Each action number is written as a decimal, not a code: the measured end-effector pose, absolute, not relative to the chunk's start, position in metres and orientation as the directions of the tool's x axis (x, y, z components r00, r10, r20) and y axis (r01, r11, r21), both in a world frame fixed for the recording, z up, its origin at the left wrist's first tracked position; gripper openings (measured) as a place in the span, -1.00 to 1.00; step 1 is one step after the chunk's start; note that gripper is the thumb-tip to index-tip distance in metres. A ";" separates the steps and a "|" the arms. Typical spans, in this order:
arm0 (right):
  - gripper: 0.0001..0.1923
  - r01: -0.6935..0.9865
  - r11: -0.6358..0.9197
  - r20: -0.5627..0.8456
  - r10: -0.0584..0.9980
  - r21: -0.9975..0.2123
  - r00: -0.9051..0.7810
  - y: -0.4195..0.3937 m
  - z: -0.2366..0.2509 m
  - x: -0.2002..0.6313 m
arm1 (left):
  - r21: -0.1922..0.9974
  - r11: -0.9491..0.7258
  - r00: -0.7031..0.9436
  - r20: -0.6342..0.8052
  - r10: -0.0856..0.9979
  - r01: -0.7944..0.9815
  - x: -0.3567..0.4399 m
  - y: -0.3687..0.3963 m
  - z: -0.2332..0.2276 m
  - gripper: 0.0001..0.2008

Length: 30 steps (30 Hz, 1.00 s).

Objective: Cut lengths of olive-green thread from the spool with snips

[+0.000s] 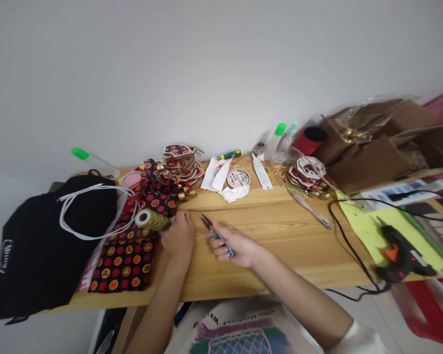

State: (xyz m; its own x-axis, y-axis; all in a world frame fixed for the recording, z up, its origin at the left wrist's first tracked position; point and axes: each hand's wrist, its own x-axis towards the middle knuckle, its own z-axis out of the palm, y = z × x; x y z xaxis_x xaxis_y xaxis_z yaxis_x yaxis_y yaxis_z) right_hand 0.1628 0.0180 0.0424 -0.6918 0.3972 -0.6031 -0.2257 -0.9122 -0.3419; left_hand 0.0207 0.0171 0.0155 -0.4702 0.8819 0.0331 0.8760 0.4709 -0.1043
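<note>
Steel snips [217, 236] (right hand [233, 247])

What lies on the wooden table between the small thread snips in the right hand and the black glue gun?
In the head view, mostly bare wooden table, crossed by the black glue gun's cord; thread snips in right hand.

A thread spool [152, 220] lies on cloth [127, 255], left of the snips [217, 236], apparently.

- Thread snips [217, 236] are gripped in the right hand [233, 244].
- An olive thread spool [152, 220] is touched by the left hand [178, 237], beside patterned fabric [127, 255].
</note>
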 end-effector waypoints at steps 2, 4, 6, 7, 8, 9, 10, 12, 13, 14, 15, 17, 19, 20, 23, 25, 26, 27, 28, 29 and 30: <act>-0.58 -0.228 -0.910 -0.623 0.405 -0.347 -0.669 0.020 0.045 0.155 | -0.101 0.468 -0.467 0.033 0.884 0.878 0.020 0.017 0.014 -0.61; -0.59 -0.224 -0.901 -0.639 0.423 -0.372 -0.642 0.020 0.046 0.149 | -0.097 0.467 -0.466 0.028 0.884 0.879 0.020 0.017 0.015 -0.61; -0.60 -0.215 -0.890 -0.648 0.443 -0.402 -0.619 0.020 0.044 0.146 | -0.090 0.466 -0.467 0.018 0.884 0.880 0.020 0.017 0.016 -0.61; -0.60 -0.210 -0.885 -0.651 0.450 -0.416 -0.611 0.019 0.043 0.145 | -0.086 0.467 -0.468 0.012 0.884 0.880 0.021 0.016 0.017 -0.61; -0.60 -0.203 -0.881 -0.654 0.457 -0.428 -0.603 0.018 0.042 0.144 | -0.081 0.468 -0.469 0.005 0.883 0.880 0.021 0.016 0.019 -0.61; -0.60 -0.198 -0.877 -0.656 0.463 -0.439 -0.597 0.017 0.041 0.144 | -0.076 0.467 -0.468 -0.001 0.884 0.881 0.022 0.016 0.020 -0.62; -0.60 -0.194 -0.872 -0.657 0.470 -0.450 -0.590 0.016 0.040 0.144 | -0.071 0.464 -0.465 -0.007 0.885 0.883 0.022 0.016 0.022 -0.62; -0.60 -0.187 -0.864 -0.660 0.481 -0.467 -0.577 0.013 0.037 0.144 | -0.059 0.449 -0.451 -0.017 0.892 0.892 0.023 0.016 0.024 -0.63; -0.60 -0.185 -0.861 -0.662 0.488 -0.474 -0.569 0.012 0.036 0.144 | -0.053 0.442 -0.444 -0.019 0.896 0.895 0.024 0.015 0.025 -0.64; -0.61 -0.184 -0.857 -0.665 0.493 -0.480 -0.562 0.010 0.035 0.144 | -0.048 0.438 -0.439 -0.020 0.898 0.898 0.024 0.015 0.026 -0.64; -0.61 -0.184 -0.854 -0.667 0.498 -0.486 -0.554 0.009 0.033 0.144 | -0.043 0.435 -0.436 -0.020 0.900 0.900 0.024 0.015 0.027 -0.64; -0.62 -0.186 -0.849 -0.668 0.509 -0.495 -0.543 0.008 0.031 0.144 | -0.031 0.431 -0.432 -0.019 0.902 0.902 0.024 0.015 0.027 -0.66; -0.62 -0.195 -0.843 -0.662 0.519 -0.502 -0.541 0.007 0.030 0.144 | -0.018 0.426 -0.427 -0.022 0.904 0.904 0.024 0.014 0.026 -0.69; -0.62 -0.199 -0.840 -0.659 0.523 -0.504 -0.540 0.006 0.030 0.144 | -0.013 0.425 -0.425 -0.024 0.905 0.905 0.023 0.014 0.026 -0.69; -0.62 -0.208 -0.833 -0.654 0.535 -0.512 -0.535 0.006 0.031 0.145 | -0.008 0.422 -0.422 -0.025 0.906 0.907 0.021 0.013 0.024 -0.69; -0.61 -0.210 -0.831 -0.657 0.540 -0.515 -0.526 0.005 0.031 0.145 | -0.001 0.419 -0.419 -0.023 0.908 0.908 0.021 0.013 0.023 -0.68; -0.61 -0.211 -0.831 -0.658 0.540 -0.514 -0.524 0.005 0.031 0.144 | 0.004 0.418 -0.418 -0.023 0.908 0.908 0.020 0.013 0.022 -0.67; -0.60 -0.213 -0.833 -0.659 0.538 -0.511 -0.525 0.006 0.031 0.144 | 0.010 0.419 -0.419 -0.024 0.908 0.908 0.020 0.013 0.021 -0.67; -0.60 -0.213 -0.836 -0.659 0.534 -0.506 -0.529 0.006 0.030 0.144 | 0.016 0.422 -0.421 -0.025 0.907 0.907 0.020 0.013 0.021 -0.66; -0.59 -0.212 -0.837 -0.659 0.531 -0.504 -0.532 0.006 0.030 0.144 | 0.022 0.426 -0.426 -0.025 0.905 0.904 0.020 0.013 0.021 -0.66; -0.58 -0.206 -0.838 -0.659 0.529 -0.505 -0.534 0.007 0.030 0.143 | 0.027 0.432 -0.432 -0.024 0.902 0.901 0.021 0.013 0.021 -0.65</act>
